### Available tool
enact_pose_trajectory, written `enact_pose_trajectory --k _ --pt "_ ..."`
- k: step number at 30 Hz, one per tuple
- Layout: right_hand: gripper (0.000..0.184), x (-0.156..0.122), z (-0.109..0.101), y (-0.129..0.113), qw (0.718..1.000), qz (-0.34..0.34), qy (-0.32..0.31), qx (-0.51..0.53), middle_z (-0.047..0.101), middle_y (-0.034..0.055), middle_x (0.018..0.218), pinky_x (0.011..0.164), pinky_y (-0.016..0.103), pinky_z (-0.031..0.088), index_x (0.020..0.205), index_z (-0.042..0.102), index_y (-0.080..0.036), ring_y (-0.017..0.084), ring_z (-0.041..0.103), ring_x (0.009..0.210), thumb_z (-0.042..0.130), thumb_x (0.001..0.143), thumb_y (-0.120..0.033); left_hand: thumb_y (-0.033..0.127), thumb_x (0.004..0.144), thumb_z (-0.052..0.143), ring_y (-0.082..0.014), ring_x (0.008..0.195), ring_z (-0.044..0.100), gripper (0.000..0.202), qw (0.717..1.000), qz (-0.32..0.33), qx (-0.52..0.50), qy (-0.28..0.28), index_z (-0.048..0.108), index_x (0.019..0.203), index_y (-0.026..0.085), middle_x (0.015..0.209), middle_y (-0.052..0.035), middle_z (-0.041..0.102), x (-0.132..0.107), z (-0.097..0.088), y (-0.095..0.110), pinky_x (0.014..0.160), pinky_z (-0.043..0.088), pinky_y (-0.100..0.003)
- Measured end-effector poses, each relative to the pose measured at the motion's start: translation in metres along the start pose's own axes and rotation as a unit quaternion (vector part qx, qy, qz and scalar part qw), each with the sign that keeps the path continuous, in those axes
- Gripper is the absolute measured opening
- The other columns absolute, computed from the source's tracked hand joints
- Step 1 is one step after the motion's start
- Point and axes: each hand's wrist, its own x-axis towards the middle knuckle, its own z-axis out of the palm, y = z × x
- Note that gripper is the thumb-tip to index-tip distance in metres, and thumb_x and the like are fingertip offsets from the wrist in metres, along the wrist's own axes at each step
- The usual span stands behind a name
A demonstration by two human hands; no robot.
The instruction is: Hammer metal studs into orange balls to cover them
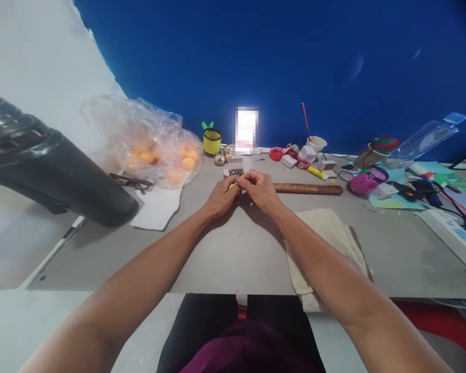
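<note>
Fingertips of left hand (pixel 219 198) and right hand (pixel 262 189) meet just left of the visible part of the wooden stick (pixel 309 188), low over the table (pixel 233 259). Small yellowish piece (pixel 232 186) sits at the left fingertips, also left of the stick; too covered to identify or read a long axis. Left hand is nearer to it: looks pinched between thumb and index. Right thumb and index are drawn together against the left fingertips; can't tell if they grip anything. So relative to the fingers: piece is at the left tips, a bit left of the right ones. Stick itself runs left-right, near end hidden behind right hand; contact unclear. Shiny dark bits (pixel 236 172) lie left of stick, just beyond the fingers. Folded cloth (pixel 322 228) lies on the stick's near side, under right forearm; yellow tube (pixel 317 172) just beyond stick.
</note>
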Motion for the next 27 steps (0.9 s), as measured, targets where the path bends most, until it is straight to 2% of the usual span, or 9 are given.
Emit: enact_pose_trajectory --k 7,11,16,20,23,27 --pt "0.044 -0.001 0.0 -0.003 1.0 -0.001 -0.001 0.006 0.061 -0.0005 0.064 0.049 0.024 0.036 0.069 0.065 -0.019 0.011 0.048 0.057 0.077 0.07 -0.062 0.027 0.081 0.053 -0.0148 0.058 0.054 0.011 1.0 0.001 0.016 0.002 0.054 0.072 0.021 0.066 0.0003 0.057 0.0 0.0 -0.002 0.056 0.044 -0.029" --pt "0.043 0.0 0.0 -0.001 1.0 0.006 0.0 0.025 0.061 -0.0006 0.063 0.048 0.025 0.035 0.069 0.066 -0.019 0.01 0.045 0.054 0.079 0.07 -0.059 0.031 0.08 0.057 -0.0135 0.057 0.056 0.011 0.999 -0.023 -0.033 0.002 0.059 0.079 0.02 0.069 0.001 0.056 0.0 -0.001 -0.001 0.056 0.044 -0.028" --pt "0.044 0.003 -0.003 -0.001 0.995 0.038 0.012 0.089 0.06 -0.0022 0.062 0.046 0.025 0.033 0.071 0.067 -0.019 0.008 0.042 0.049 0.08 0.067 -0.061 0.023 0.07 0.058 -0.0113 0.057 0.055 0.021 0.989 -0.068 -0.132 0.001 0.064 0.089 0.018 0.067 0.0018 0.059 0.001 -0.003 0.0 0.056 0.042 -0.024" --pt "0.049 0.006 -0.006 0.0 0.985 0.059 0.01 0.164 0.063 -0.0017 0.068 0.046 0.022 0.037 0.075 0.068 -0.02 0.007 0.043 0.052 0.087 0.058 -0.062 0.021 0.072 0.063 -0.0105 0.058 0.057 0.028 0.989 -0.063 -0.131 0.002 0.065 0.1 0.018 0.067 0.0023 0.062 0.0 -0.003 -0.001 0.057 0.044 -0.023" --pt "0.053 0.007 -0.009 0.001 0.977 0.077 0.008 0.2 0.065 -0.0012 0.073 0.047 0.021 0.038 0.079 0.069 -0.02 0.007 0.044 0.055 0.09 0.053 -0.062 0.03 0.078 0.071 -0.0113 0.06 0.061 0.032 0.988 -0.052 -0.143 -0.009 0.064 0.107 0.018 0.072 0.001 0.065 0.0 -0.003 -0.002 0.058 0.047 -0.023" --pt "0.057 0.009 -0.011 0.003 0.97 0.088 0.013 0.226 0.065 -0.0015 0.074 0.046 0.02 0.038 0.079 0.068 -0.02 0.007 0.045 0.056 0.093 0.049 -0.061 0.047 0.081 0.076 -0.011 0.063 0.064 0.044 0.976 -0.051 -0.208 -0.026 0.064 0.11 0.017 0.092 -0.0043 0.069 0.001 -0.003 -0.004 0.055 0.049 -0.025"
